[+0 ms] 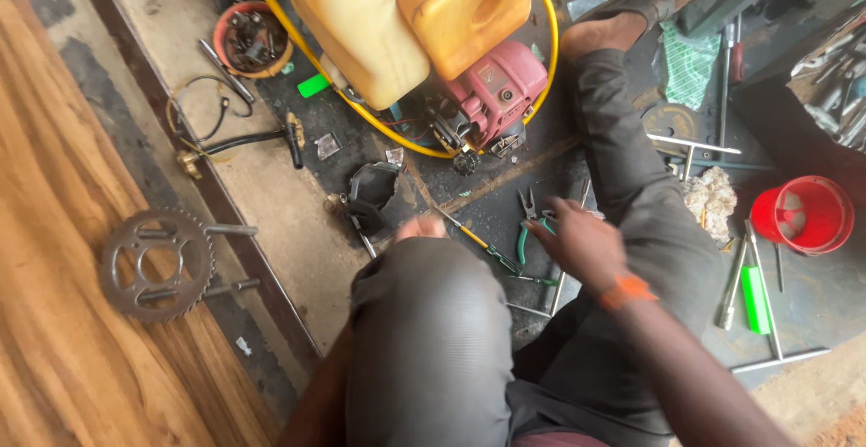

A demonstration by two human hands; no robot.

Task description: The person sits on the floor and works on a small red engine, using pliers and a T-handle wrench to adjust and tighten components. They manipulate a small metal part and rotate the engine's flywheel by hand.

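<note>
My right hand [577, 241] reaches down over the dark floor, its fingers blurred, right beside green-handled pliers [524, 221] and a yellow-handled screwdriver [474, 238]. I cannot tell whether it grips anything. My left hand [420, 226] is mostly hidden behind my raised left knee [424, 321]; only the fingertips show, close to a small black part [370, 193]. In front of me stands a machine with a yellow tank [397, 14] and a red engine [498, 86].
A metal sprocket [156, 265] lies on the wooden board at left. An orange bowl of small parts [252, 39] sits at the back left. A red cup [805, 214], T-handled wrenches [762, 294] and a green-handled tool [753, 298] lie at right. My sandalled foot [645, 5] rests beyond.
</note>
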